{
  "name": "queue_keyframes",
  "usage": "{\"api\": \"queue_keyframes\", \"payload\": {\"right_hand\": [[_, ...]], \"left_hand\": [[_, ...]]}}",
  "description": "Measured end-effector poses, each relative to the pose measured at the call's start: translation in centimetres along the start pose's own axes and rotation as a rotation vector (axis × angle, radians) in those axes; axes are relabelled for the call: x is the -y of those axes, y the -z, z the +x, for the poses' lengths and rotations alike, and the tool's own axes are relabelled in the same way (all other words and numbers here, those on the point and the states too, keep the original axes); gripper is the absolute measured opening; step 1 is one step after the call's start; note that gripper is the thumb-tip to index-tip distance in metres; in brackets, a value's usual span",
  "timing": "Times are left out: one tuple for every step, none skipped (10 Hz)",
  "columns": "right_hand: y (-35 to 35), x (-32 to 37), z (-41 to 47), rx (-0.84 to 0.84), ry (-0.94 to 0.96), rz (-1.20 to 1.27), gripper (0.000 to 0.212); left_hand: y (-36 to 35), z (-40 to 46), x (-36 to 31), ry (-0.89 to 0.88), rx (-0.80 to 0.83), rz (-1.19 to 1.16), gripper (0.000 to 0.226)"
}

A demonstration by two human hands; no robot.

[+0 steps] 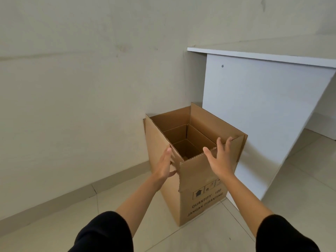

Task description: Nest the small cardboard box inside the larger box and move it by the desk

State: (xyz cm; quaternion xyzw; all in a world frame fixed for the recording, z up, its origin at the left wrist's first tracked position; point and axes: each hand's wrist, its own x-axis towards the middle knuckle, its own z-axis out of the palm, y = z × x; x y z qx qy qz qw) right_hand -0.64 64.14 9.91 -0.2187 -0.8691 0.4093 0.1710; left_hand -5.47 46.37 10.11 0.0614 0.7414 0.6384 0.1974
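A tall brown larger box (201,180) with black print stands upright on the tiled floor, its top flaps raised. The small cardboard box (195,138) sits down inside it, open side up. The larger box rests against the side panel of the white desk (263,106). My left hand (164,166) is spread flat beside the box's left face, at or just off its near corner. My right hand (221,157) hovers with fingers apart at the right front flap. Neither hand grips anything.
A beige wall (91,88) with a low skirting runs behind and left of the box. Pale floor tiles (72,224) stretch to the left and in front. The desk's top edge overhangs at the upper right.
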Motion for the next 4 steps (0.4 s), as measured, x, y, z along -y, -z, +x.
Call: {"api": "queue_keyframes", "payload": {"right_hand": [[0.3, 0.0, -0.3, 0.019, 0.007, 0.001, 0.077], [0.7, 0.3, -0.6, 0.043, -0.021, 0.001, 0.077], [0.6, 0.5, -1.4, 0.037, -0.045, -0.032, 0.075], [0.3, 1.1, -2.6, 0.007, -0.086, -0.052, 0.070]], "left_hand": [[0.6, 0.0, -0.3, 0.011, -0.007, 0.062, 0.057], [0.8, -0.7, -0.8, 0.039, 0.016, 0.128, 0.063], [1.3, -1.6, -1.4, 0.046, 0.044, 0.176, 0.071], [2.2, -3.1, -1.6, 0.048, 0.049, 0.222, 0.077]]}}
